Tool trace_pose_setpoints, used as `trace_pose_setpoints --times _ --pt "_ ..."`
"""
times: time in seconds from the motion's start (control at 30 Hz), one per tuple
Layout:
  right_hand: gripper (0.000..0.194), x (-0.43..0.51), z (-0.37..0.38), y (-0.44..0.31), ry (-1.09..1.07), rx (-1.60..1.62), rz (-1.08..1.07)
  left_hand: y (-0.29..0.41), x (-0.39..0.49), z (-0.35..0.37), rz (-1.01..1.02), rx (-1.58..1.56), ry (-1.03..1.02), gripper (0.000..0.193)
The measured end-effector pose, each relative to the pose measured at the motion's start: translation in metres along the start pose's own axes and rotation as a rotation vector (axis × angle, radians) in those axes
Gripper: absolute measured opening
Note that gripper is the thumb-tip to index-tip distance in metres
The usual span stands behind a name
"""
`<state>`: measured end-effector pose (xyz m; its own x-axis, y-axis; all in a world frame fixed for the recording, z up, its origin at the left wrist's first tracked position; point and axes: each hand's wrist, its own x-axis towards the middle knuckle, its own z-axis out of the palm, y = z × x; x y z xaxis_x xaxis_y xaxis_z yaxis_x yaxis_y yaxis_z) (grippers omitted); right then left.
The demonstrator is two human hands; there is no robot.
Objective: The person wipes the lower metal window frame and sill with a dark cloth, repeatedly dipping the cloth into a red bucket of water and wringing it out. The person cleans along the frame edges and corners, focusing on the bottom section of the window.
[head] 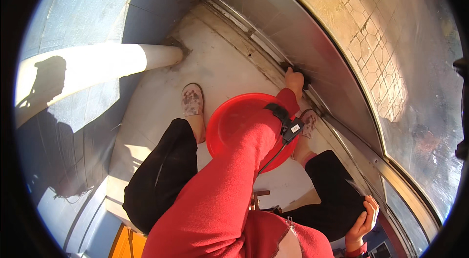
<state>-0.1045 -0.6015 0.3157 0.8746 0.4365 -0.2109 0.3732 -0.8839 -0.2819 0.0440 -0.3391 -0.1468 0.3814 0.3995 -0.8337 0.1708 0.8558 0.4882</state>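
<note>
My left hand (pixel 294 79) reaches across in a red sleeve to the foot of a metal door panel (pixel 271 12). Its fingers are closed on a dark thing, possibly a cloth or sponge (pixel 306 82), pressed low against the panel beside the floor track (pixel 256 38); most of it is hidden by the hand. Beneath that forearm a red plastic basin (pixel 225 126) rests between my feet, its contents partly covered by the sleeve. My right hand (pixel 362 219) lies on my right knee, holding nothing, fingers slightly apart. Strapped to the left forearm is a small black device (pixel 292 130) with a cable.
A white pipe (pixel 161 56) runs along the blue-grey wall (pixel 146 12) at left. My patterned shoes (pixel 192 98) stand on the pale floor (pixel 205 64). Paving (pixel 370 34) shows beyond the door edge at right. An orange object (pixel 122 243) is at bottom left.
</note>
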Motion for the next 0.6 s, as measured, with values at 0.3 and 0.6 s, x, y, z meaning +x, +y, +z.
trace_pose_setpoints --times 0.3,0.6 --pt "0.029 -0.008 -0.001 0.006 0.023 0.037 -0.012 0.103 -0.107 0.023 0.407 0.115 0.04 0.068" --pt "0.025 -0.012 0.002 0.001 0.084 0.048 -0.016 0.085 -0.176 0.035 0.861 0.311 -0.016 0.067"
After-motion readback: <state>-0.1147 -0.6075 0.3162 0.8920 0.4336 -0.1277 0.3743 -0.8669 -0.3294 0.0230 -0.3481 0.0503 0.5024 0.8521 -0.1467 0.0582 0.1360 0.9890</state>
